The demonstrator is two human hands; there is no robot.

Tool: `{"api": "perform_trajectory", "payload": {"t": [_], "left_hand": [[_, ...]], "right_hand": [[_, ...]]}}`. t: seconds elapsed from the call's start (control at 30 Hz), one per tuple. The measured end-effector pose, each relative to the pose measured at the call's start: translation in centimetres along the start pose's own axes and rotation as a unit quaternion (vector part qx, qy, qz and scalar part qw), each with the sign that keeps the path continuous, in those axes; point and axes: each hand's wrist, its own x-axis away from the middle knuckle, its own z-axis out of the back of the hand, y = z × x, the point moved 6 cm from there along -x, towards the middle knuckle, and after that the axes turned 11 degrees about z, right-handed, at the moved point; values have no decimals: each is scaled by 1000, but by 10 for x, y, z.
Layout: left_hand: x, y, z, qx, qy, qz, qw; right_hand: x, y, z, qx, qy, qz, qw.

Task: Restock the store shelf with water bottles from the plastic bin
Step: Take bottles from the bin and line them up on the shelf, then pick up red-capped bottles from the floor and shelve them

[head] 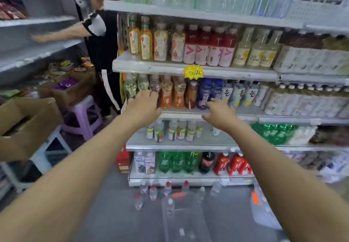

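Both arms reach toward the store shelf (188,116). The left hand (144,103) has its fingers (154,95) spread at the front of a clear bottle (154,85) on the third tier; whether they grasp it I cannot tell. The right hand (219,113) is empty, fingers released, hovering at the shelf edge before a blue bottle (204,93).

Count on the floor: about nine small water bottles (153,192) standing upright in a loose group just before the lowest tier, several with red caps. Beside them lies a clear plastic bin (185,213), its outline faint and hard to trace.

On the tier below the hands stand about six white-and-green labelled bottles (172,130).

Another person (102,40) stands at left, partly hidden by the shelf end. A cardboard box (24,126) is cut off by the left edge.
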Motion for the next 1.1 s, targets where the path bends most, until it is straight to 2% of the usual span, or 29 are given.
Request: {"api": "perform_trajectory", "payload": {"t": [0.27,0.47,0.63,0.87,1.1], "left_hand": [[4,-9,-124,14,-96,2,995],[-9,-18,-247,7,-173,46,984],[-20,-35,-361,15,-248,100,963],[-4,-62,-491,-1,-334,150,930],[1,-91,-643,24,-381,174,908]], "right_hand": [[9,10,-135,-63,-76,-8,995],[-11,29,-253,-93,-148,-5,985],[-30,51,-361,-105,-242,-3,965],[-31,61,-494,-118,-313,-20,942],[-21,59,-654,-185,-360,-69,912]]}}
